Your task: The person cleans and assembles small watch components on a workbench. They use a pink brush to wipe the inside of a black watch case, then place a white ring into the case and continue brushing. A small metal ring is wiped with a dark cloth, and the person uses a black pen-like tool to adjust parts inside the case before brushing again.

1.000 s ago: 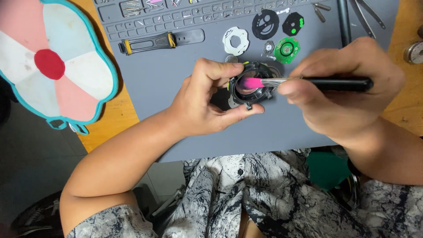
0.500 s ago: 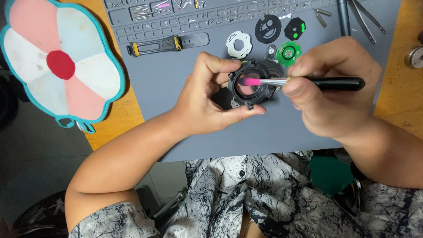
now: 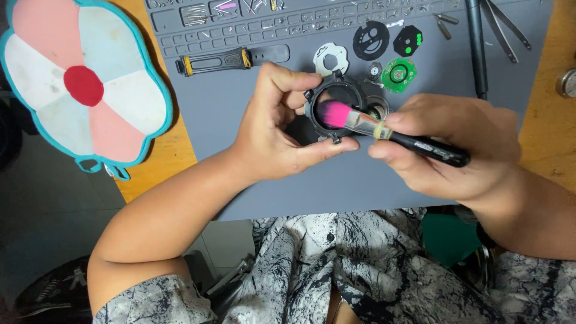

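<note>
Ring — black, round (notched rim), glassy centre.

This looks like a small repair workbench for fine mechanisms. A grey silicone work mat with moulded parts compartments covers a wooden table; tweezers, a screwdriver, a green circuit disc and black and white round parts lie sorted on it.

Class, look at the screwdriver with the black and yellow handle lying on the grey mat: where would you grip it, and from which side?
Probably the thick ribbed handle of the screwdriver, from above, fingers across it. It lies flat and sideways on the grey mat, with bare mat before and behind.
</note>
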